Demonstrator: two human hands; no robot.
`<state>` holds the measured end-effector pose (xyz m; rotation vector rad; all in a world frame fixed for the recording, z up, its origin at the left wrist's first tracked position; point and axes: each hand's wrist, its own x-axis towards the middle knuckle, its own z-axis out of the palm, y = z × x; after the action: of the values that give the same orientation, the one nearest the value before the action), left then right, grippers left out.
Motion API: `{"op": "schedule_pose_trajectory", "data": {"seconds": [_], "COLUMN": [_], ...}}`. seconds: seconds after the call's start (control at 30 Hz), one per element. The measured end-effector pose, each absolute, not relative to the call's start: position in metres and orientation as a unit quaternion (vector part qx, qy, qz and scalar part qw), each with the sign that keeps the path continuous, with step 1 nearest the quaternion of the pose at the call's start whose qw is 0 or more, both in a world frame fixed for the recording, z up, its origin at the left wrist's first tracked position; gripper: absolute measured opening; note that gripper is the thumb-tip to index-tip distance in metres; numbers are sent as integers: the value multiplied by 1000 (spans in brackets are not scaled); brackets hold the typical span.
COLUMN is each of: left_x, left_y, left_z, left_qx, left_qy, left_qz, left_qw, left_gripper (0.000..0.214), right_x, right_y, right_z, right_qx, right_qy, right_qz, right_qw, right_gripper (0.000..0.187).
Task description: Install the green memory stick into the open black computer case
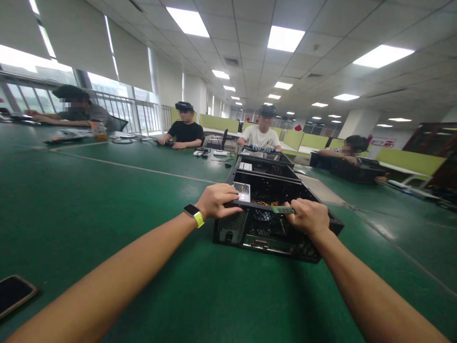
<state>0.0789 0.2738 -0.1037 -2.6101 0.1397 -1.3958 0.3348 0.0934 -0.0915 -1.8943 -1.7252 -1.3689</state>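
Observation:
An open black computer case (228, 233) lies on the green table in front of me, its open side facing up. My right hand (310, 216) is closed around one end of a green memory stick (283, 209), which points left above the case's near edge. My left hand (218, 200) rests on the near left corner of the case, fingers stretched over the power supply (244, 191) and thumb apart along the rim. Orange and yellow wires (269, 204) show inside the case, beyond the memory stick. A watch with a yellow-green strap (198, 219) is on my left wrist.
More open cases (266, 166) stand directly behind mine, with a gloved person (262, 138) at the far one. Other people sit at the left and right. A phone (14, 293) lies at the near left; small parts (214, 153) and cables lie further back.

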Motion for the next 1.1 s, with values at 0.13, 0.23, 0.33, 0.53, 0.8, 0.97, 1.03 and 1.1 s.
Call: {"op": "schedule_pose_trajectory", "data": {"seconds": [0.13, 0.23, 0.33, 0.53, 0.8, 0.97, 1.03, 1.1], "left_x": [77, 74, 74, 66, 58, 49, 36, 18], "left_y": [267, 264, 264, 250, 244, 213, 189, 162], "left_z": [-101, -100, -100, -98, -101, -94, -92, -90], "left_qx": [-876, -877, -877, -874, -884, -877, -875, -875], "left_qy": [42, 49, 52, 41, 31, 19, 11, -4], "left_qz": [-473, -469, -469, -474, -459, -472, -477, -478], "left_qw": [89, 94, 88, 100, 77, 81, 84, 81], "left_gripper": [33, 33, 32, 30, 30, 28, 29, 32], "right_x": [332, 331, 333, 324, 318, 305, 295, 282], "right_y": [90, 86, 85, 77, 67, 46, 27, 1], "right_z": [-91, -90, -90, -90, -92, -85, -82, -80], "right_qx": [-639, -628, -624, -614, -635, -649, -645, -632], "right_qy": [-595, -601, -600, -600, -608, -614, -624, -646], "right_qz": [-473, -480, -487, -496, -459, -431, -420, -398], "right_qw": [120, 119, 120, 130, 130, 129, 136, 158], "right_gripper": [40, 40, 40, 37, 36, 34, 35, 34]}}
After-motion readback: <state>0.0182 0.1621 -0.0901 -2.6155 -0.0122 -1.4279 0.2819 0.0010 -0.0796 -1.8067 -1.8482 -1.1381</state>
